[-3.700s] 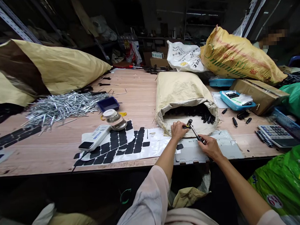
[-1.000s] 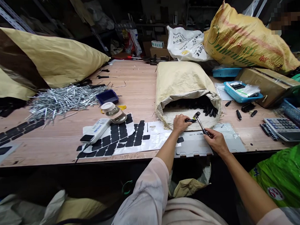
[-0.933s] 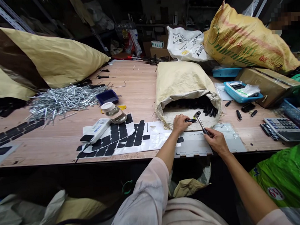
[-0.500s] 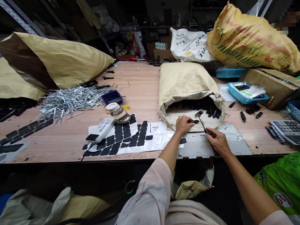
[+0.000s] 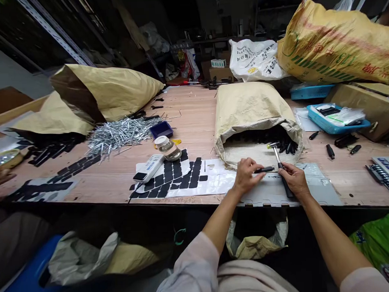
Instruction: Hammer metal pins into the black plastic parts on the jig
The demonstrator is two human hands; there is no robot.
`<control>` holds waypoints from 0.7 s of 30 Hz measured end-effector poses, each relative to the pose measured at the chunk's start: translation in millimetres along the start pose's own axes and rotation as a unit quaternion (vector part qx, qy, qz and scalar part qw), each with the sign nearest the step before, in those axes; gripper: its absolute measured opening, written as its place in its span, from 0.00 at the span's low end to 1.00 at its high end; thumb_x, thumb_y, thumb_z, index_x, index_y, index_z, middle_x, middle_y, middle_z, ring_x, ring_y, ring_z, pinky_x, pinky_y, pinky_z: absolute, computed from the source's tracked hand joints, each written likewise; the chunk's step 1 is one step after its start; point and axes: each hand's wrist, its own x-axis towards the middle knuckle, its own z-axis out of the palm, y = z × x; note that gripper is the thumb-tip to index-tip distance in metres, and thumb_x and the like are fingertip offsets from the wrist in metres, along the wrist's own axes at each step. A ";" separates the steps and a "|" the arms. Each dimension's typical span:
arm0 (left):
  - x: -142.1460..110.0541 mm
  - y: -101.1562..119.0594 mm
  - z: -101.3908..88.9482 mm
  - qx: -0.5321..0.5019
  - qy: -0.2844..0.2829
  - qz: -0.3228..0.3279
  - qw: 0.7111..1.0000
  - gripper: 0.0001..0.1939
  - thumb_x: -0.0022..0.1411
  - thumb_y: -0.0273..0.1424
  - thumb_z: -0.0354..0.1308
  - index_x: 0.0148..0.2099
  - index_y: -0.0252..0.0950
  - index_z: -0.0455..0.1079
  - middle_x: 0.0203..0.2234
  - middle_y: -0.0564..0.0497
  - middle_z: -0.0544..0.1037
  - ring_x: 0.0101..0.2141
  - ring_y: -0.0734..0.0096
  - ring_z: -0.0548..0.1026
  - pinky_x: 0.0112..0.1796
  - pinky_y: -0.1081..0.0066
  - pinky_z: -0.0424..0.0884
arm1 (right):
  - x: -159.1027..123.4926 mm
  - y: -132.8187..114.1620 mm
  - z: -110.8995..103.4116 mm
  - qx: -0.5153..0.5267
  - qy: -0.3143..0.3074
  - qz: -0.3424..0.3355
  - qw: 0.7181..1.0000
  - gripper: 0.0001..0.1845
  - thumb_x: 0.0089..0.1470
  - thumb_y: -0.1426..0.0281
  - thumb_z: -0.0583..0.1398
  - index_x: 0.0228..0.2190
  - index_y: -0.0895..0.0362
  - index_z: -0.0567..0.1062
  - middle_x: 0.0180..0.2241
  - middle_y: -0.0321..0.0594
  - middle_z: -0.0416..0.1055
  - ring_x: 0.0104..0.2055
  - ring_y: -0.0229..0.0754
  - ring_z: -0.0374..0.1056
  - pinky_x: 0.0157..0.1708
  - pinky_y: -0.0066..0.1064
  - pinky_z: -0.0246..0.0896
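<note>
My left hand (image 5: 245, 175) pinches a short black handle-like piece (image 5: 264, 169) that points to the right, just above the grey sheet. In my right hand (image 5: 294, 179) is a small hammer (image 5: 279, 161), gripped at the top of its black handle. Its metal head, with a yellowish face, points up and away from me. Behind both hands lies a beige woven sack (image 5: 250, 103), its mouth turned to me, with many black pieces (image 5: 288, 146) inside. Under my hands is the grey sheet (image 5: 320, 185) at the table's front edge.
To the left lie a heap of metal rods (image 5: 120, 136), a blue tray (image 5: 161, 129), a lidded jar (image 5: 169, 149) and sheets of black stickers (image 5: 157, 185). On the right are a blue basket (image 5: 340, 121) and a calculator (image 5: 388, 169). Another person's hand (image 5: 0, 176) shows at the left edge.
The view has turned left, so the scene sits further right. My left hand has come nearer to me with the black piece, away from the sack's mouth. The hammer stays in my right hand.
</note>
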 end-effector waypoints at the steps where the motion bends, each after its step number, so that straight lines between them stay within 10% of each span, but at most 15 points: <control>1: -20.1 7.8 -5.7 -0.007 0.003 0.040 0.999 0.13 0.62 0.42 0.64 0.44 0.41 0.79 0.34 0.49 0.73 0.38 0.65 0.68 0.41 0.64 0.64 | 0.2 1.0 0.0 -0.001 -0.002 -0.001 1.000 0.27 0.47 0.58 0.67 0.46 0.61 0.80 0.32 0.41 0.77 0.32 0.43 0.72 0.37 0.34 0.69; 6: -118.0 27.1 -19.0 0.018 -0.013 0.133 0.991 0.12 0.65 0.41 0.60 0.45 0.40 0.77 0.29 0.50 0.71 0.32 0.68 0.66 0.36 0.65 0.63 | -0.9 -0.3 1.4 -0.015 -0.010 -0.012 1.000 0.26 0.47 0.58 0.66 0.45 0.61 0.81 0.31 0.40 0.76 0.30 0.42 0.71 0.35 0.33 0.69; 11: -144.8 28.1 -15.1 0.081 -0.048 0.136 0.986 0.14 0.63 0.40 0.62 0.48 0.40 0.75 0.31 0.49 0.72 0.33 0.66 0.68 0.35 0.64 0.64 | -3.6 -8.7 2.4 -0.042 -0.006 -0.024 0.999 0.26 0.47 0.57 0.65 0.44 0.61 0.81 0.28 0.38 0.74 0.27 0.39 0.67 0.31 0.32 0.67; 16: -92.0 27.7 -18.0 0.032 -0.006 0.087 0.996 0.13 0.65 0.39 0.59 0.47 0.38 0.76 0.31 0.49 0.73 0.33 0.67 0.70 0.35 0.66 0.67 | -5.8 -15.3 3.2 -0.060 -0.004 -0.030 0.998 0.26 0.46 0.57 0.64 0.43 0.62 0.82 0.26 0.37 0.72 0.25 0.38 0.64 0.28 0.31 0.64; 21: 27.1 -5.1 -13.4 0.060 0.015 -0.104 0.993 0.13 0.66 0.35 0.58 0.49 0.37 0.76 0.37 0.47 0.75 0.39 0.64 0.72 0.39 0.67 0.70 | -6.8 -17.3 3.6 -0.081 -0.008 -0.039 0.996 0.26 0.47 0.57 0.64 0.43 0.61 0.82 0.25 0.37 0.72 0.24 0.37 0.63 0.27 0.30 0.63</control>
